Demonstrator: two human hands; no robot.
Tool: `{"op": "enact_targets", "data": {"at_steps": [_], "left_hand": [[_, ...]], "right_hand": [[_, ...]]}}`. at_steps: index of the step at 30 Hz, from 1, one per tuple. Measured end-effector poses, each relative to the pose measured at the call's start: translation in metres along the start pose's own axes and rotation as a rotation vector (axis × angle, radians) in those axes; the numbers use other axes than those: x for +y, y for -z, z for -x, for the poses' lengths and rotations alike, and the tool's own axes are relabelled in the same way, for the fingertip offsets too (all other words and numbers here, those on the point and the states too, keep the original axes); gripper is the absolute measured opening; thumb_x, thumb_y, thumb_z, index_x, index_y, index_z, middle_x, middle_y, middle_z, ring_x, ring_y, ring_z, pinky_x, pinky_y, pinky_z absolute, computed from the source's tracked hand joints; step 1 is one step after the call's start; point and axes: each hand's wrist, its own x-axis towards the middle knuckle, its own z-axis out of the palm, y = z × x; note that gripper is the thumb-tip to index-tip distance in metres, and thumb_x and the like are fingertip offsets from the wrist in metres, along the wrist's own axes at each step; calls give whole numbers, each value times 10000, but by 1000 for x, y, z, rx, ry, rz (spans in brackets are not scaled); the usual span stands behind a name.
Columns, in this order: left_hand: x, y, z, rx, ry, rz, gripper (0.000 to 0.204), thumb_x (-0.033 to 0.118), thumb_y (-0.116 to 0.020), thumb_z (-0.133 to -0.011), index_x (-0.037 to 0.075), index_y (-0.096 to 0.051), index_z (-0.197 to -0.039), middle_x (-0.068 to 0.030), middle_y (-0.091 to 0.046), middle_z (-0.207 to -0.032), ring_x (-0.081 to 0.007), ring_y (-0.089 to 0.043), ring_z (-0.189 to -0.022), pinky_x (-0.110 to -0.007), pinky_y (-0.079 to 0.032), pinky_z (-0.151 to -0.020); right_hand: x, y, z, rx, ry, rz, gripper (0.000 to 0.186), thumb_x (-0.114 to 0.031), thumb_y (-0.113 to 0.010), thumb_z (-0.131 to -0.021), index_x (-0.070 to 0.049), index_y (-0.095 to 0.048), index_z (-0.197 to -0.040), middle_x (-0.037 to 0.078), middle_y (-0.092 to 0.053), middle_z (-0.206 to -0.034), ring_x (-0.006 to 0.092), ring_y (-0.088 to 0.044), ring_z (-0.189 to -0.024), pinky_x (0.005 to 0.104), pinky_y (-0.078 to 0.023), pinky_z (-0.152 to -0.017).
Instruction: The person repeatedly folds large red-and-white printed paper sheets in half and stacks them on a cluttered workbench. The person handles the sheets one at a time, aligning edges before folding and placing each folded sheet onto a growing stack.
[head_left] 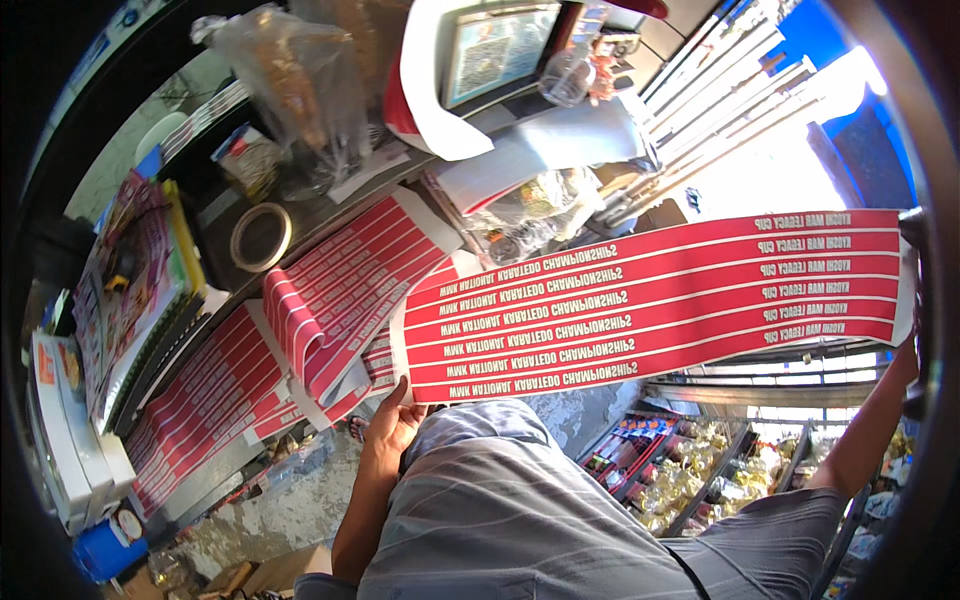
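A long red sheet [690, 305] with white stripes and rows of mirrored white lettering stretches across in front of me, raised above my lap. At its near left corner, my left hand [393, 422] pinches the edge, thumb on top and fingers curled below. My right hand [909, 352] is at the sheet's right end, holding its near corner; most of its fingers are lost at the dark picture rim. More red striped sheets [350, 270] lie overlapping on the dark counter [225, 205] to the left, one folded over in a curl.
A tape roll [261, 237] sits on the counter near stacked magazines [135, 300]. Behind are a plastic bag [290, 80], a framed picture [500, 50], a clear cup [567, 76] and a white roll [550, 150]. Racks of small wrapped goods [685, 475] stand low at right.
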Motion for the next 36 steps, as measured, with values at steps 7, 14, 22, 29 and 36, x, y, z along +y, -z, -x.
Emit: {"op": "enact_targets", "data": {"at_steps": [7,14,22,29,36], "left_hand": [[2,-44,38,70,-27,-375,297,178,-755,-1055,37,-694,-1310,-86,-790,-1106,-210,-779,-925,-343,-674,-788],[42,-71,155,151,-537,-684,245,127,-710,-1061,26,-721,-1284,-90,-795,-1167,-199,-792,-967,-361,-691,-796],[155,28,262,419,-830,-429,317,148,-736,-1061,56,-651,-1353,-52,-759,-1229,-140,-727,-1049,-319,-569,-816],[188,119,343,593,-936,-307,362,149,-752,-1054,99,-621,-1387,-28,-739,-1257,-142,-706,-993,-337,-561,-815],[245,204,413,785,-906,-249,277,222,-788,-1035,139,-675,-1275,29,-740,-1109,-99,-676,-945,-296,-527,-771]], "right_hand": [[61,6,3,73,4,141,474,-559,-482,-1153,-130,-615,-1304,95,-733,-1051,177,-739,-863,373,-646,-819],[67,-62,6,2,111,243,389,-475,-536,-1163,-110,-642,-1250,63,-689,-1048,154,-660,-928,333,-579,-874],[-51,-266,89,-126,204,-54,390,-461,-524,-1168,-82,-615,-1189,72,-674,-1058,157,-675,-969,364,-571,-915],[-189,-374,158,-466,257,-457,317,-399,-500,-1183,-99,-597,-1147,82,-710,-1008,136,-693,-899,337,-577,-846],[-301,-427,202,-716,324,-689,277,-319,-532,-1181,-57,-619,-1187,51,-725,-983,105,-679,-880,307,-565,-813]]}}
